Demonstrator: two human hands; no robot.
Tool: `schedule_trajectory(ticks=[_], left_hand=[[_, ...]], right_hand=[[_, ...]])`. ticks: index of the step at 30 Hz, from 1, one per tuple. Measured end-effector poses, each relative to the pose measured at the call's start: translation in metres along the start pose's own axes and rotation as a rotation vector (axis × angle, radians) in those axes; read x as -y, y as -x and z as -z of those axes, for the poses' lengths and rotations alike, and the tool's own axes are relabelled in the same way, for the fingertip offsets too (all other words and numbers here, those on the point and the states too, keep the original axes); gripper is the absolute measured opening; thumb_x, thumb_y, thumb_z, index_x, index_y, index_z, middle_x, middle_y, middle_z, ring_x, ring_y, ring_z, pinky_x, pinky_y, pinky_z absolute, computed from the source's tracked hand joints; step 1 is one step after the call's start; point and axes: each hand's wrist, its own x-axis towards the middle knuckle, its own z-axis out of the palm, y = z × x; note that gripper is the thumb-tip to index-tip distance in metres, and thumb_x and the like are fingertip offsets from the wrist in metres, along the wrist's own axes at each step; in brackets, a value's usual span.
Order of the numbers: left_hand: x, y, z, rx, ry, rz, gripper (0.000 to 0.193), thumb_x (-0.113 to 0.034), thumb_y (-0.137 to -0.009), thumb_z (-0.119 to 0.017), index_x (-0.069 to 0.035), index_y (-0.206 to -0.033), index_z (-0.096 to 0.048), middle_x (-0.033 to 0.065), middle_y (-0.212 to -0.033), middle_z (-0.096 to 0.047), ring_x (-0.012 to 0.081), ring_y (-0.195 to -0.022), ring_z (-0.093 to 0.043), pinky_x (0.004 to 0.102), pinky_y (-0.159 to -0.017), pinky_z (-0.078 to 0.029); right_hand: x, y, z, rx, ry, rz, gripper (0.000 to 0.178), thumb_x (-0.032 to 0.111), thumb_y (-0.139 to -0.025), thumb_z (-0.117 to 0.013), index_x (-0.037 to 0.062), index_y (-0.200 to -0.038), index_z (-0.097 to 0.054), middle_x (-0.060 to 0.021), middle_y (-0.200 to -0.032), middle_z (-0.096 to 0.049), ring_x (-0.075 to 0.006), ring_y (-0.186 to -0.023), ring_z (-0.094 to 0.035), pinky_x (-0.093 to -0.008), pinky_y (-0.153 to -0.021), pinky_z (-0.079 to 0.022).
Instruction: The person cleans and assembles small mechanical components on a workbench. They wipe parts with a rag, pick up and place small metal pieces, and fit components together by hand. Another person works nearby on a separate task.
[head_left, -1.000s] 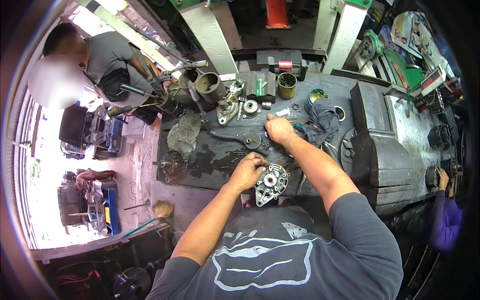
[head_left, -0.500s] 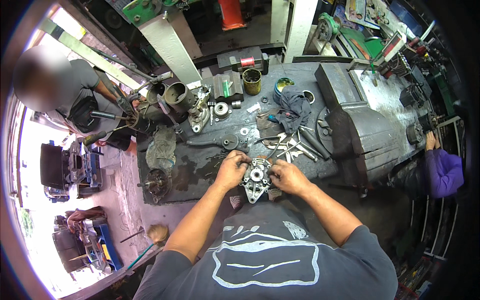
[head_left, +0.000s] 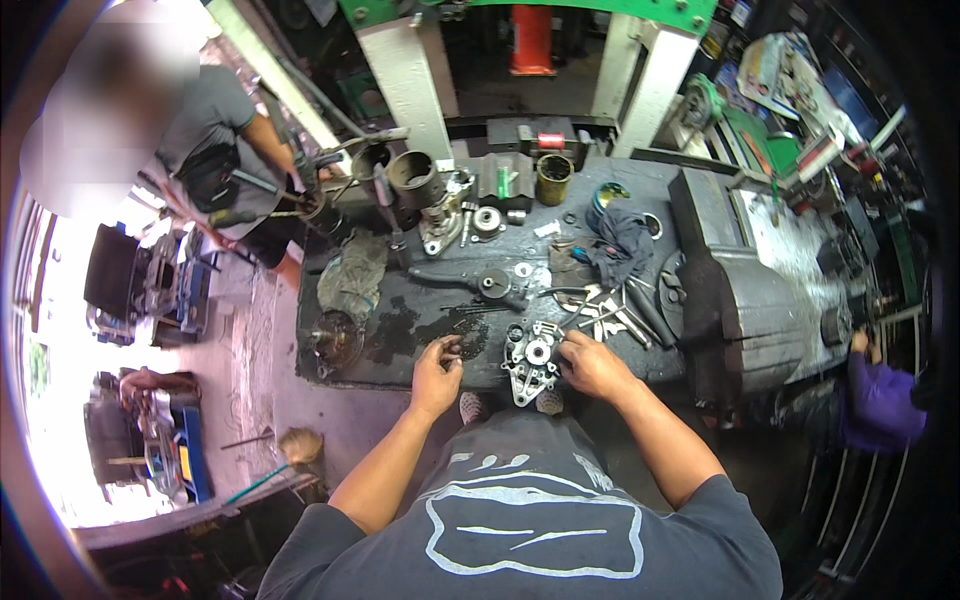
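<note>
A cast-metal housing (head_left: 537, 352) with a round central opening and bolt holes around its rim is at the bench's near edge, its narrow end toward me. My right hand (head_left: 597, 368) grips its right side, fingers closed. My left hand (head_left: 437, 378) is apart from it, to the left over the near edge, its fingers curled together; whether a small part is between them I cannot make out. Several thin dark rods (head_left: 482, 309) lie beyond the left hand. Pliers and wrenches (head_left: 612, 312) are spread beyond the right hand.
A dark round part with a handle (head_left: 492, 284) lies mid-bench. Around it are a rag (head_left: 622, 245), cylinders (head_left: 415, 178), a yellowish can (head_left: 554, 180) and a large grey machine casing (head_left: 735, 285). One person (head_left: 215, 140) stands at left; another, purple-sleeved (head_left: 885, 390), is at right.
My left hand has let go of the housing and moved left. The right hand stays on the housing. The whole view has shifted, with the bench appearing further right.
</note>
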Motion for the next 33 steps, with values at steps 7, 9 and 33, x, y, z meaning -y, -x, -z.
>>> schedule_trajectory(ticks=[7, 9, 33], left_hand=[[0.047, 0.078, 0.021, -0.097, -0.153, 0.194, 0.040, 0.001, -0.093, -0.068, 0.000, -0.133, -0.072, 0.0152, -0.116, -0.076, 0.0231, -0.098, -0.076, 0.0364, -0.091, -0.060], [0.057, 0.101, 0.022, -0.130, -0.183, 0.281, 0.040, 0.002, -0.093, -0.068, -0.001, -0.133, -0.072, 0.0146, -0.115, -0.076, 0.0224, -0.097, -0.076, 0.0359, -0.089, -0.060], [-0.123, -0.007, -0.102, 0.353, -0.699, -0.471, 0.031, -0.033, -0.087, -0.086, -0.010, -0.108, -0.084, 0.0112, -0.152, -0.061, 0.0374, -0.151, -0.046, 0.0624, -0.131, -0.029]], right_hand=[[-0.005, -0.003, 0.011, -0.062, -0.007, 0.120, 0.025, 0.015, -0.093, -0.082, 0.0041, -0.114, -0.074, -0.0171, -0.109, -0.066, -0.0419, -0.096, -0.071, -0.0492, -0.086, -0.060], [-0.009, -0.004, 0.011, -0.038, -0.044, 0.189, 0.025, 0.015, -0.092, -0.082, 0.0047, -0.114, -0.076, -0.0160, -0.106, -0.067, -0.0407, -0.095, -0.071, -0.0483, -0.085, -0.060], [-0.042, 0.021, 0.005, -0.263, -0.174, -0.006, 0.022, 0.020, -0.090, -0.087, 0.0049, -0.100, -0.074, -0.0152, -0.100, -0.065, -0.0405, -0.094, -0.071, -0.0507, -0.080, -0.058]])
